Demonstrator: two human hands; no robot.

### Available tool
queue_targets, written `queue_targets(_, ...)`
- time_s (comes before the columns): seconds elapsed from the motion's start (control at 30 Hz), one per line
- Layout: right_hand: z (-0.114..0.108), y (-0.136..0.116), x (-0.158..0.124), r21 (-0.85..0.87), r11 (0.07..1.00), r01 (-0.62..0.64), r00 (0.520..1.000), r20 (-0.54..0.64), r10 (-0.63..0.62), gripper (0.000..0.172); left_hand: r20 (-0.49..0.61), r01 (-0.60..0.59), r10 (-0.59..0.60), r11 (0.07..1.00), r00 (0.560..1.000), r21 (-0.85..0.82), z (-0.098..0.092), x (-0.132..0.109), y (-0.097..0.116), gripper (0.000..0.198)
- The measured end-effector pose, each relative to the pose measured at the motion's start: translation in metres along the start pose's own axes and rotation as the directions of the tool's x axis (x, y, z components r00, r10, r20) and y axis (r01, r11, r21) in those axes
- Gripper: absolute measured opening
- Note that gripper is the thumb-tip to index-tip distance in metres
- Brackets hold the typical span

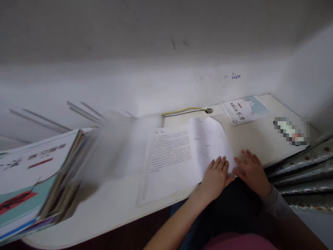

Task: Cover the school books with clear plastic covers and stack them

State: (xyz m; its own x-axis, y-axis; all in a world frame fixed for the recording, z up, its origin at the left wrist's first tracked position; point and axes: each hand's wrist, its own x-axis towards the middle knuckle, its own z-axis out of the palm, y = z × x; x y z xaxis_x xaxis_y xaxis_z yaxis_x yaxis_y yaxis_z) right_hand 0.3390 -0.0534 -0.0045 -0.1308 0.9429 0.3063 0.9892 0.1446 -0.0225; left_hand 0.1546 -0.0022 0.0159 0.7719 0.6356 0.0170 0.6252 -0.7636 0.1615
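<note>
An open booklet of white printed pages (177,156) lies on a white desk (260,139). My left hand (217,175) lies flat on the booklet's lower right corner, fingers stretched out. Beside it, my right hand (251,168) rests flat on the desk at the page's right edge, fingers apart. Neither hand grips anything. A blurred white sheet (114,149) is at the left of the booklet.
A thick stack of books (36,180) stands at the left edge of the desk. A thin booklet with a red label (244,109) lies at the back right. A yellow cable (184,110) runs to a desk hole. A patterned fabric (304,173) is at the right.
</note>
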Motion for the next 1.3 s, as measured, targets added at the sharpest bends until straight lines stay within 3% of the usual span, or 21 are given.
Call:
queue_targets(0.07, -0.003, -0.003, 0.005, 0.026, 0.997, 0.071, 0.997, 0.005, -0.071, 0.037, 0.047, -0.106, 0.107, 0.994, 0.993, -0.028, -0.014, 0.004, -0.011, 0.051)
queue_targets(0.17, -0.002, -0.010, 0.008, 0.071, 0.987, 0.147, 0.989, -0.015, -0.146, 0.032, 0.120, -0.326, 0.342, 0.935, 0.932, -0.136, -0.034, 0.017, -0.038, 0.036)
queue_targets(0.2, 0.000, -0.012, 0.007, 0.079, 0.986, 0.146, 0.989, -0.026, -0.144, 0.029, 0.133, -0.345, 0.365, 0.927, 0.922, -0.147, -0.039, 0.025, -0.050, 0.033)
queue_targets(0.23, 0.002, -0.014, 0.007, 0.083, 0.987, 0.137, 0.990, -0.038, -0.134, 0.028, 0.140, -0.328, 0.345, 0.936, 0.928, -0.131, -0.042, 0.035, -0.062, 0.032)
queue_targets(0.3, 0.005, -0.018, 0.005, 0.091, 0.989, 0.120, 0.992, -0.053, -0.116, 0.026, 0.103, -0.169, 0.167, 0.986, 0.981, 0.007, -0.044, 0.059, -0.089, 0.032)
queue_targets(0.37, 0.007, -0.020, 0.005, 0.105, 0.989, 0.109, 0.993, -0.066, -0.102, 0.026, 0.058, -0.059, 0.054, 0.994, 0.997, 0.090, -0.040, 0.088, -0.116, 0.036)
queue_targets(0.53, 0.011, -0.023, 0.004, 0.133, 0.988, 0.076, 0.994, -0.087, -0.064, 0.025, 0.083, -0.058, 0.046, 0.986, 0.996, 0.153, -0.024, 0.147, -0.157, 0.050)
queue_targets(0.73, 0.011, -0.024, 0.003, 0.128, 0.988, 0.082, 0.994, -0.080, -0.072, 0.028, 0.111, -0.143, 0.125, 0.975, 0.986, 0.172, -0.023, 0.165, -0.170, 0.063)
queue_targets(0.87, 0.011, -0.023, 0.003, 0.140, 0.986, 0.093, 0.994, -0.078, -0.082, 0.028, 0.103, -0.110, 0.094, 0.980, 0.990, 0.167, -0.023, 0.165, -0.172, 0.070)
queue_targets(1.1, 0.012, -0.023, 0.004, 0.153, 0.985, 0.079, 0.995, -0.077, -0.068, 0.027, 0.228, -0.084, 0.065, 0.994, 0.971, 0.075, -0.021, 0.158, -0.168, 0.067)
queue_targets(1.3, 0.010, -0.025, 0.003, 0.140, 0.986, 0.090, 0.994, -0.077, -0.079, 0.027, 0.145, -0.058, 0.032, 0.982, 0.989, 0.181, -0.031, 0.160, -0.156, 0.059)
